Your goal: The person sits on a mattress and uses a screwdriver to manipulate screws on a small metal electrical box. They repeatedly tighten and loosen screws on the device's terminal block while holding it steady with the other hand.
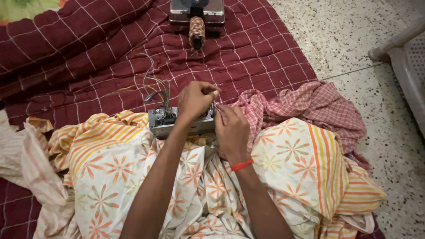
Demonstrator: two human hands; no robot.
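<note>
over a small grey metal box (177, 123) with wires (156, 90), left hand (195, 99) pinching shut on a thin wire, right hand (232, 129) curled beside it, fingers touching the box, red wrist band (241, 165)

I see a maroon quilt (88, 53) crossed by thin white checks. The cloth (292, 163) over my lap is cream with orange starburst flowers and orange-yellow stripes. Beside it lies a red-and-white checked cloth (318, 106). The metal box (161, 124) is grey, its wires (155, 88) multicoloured. My wristband (241, 165) is red; the floor (354, 35) speckled.
</note>
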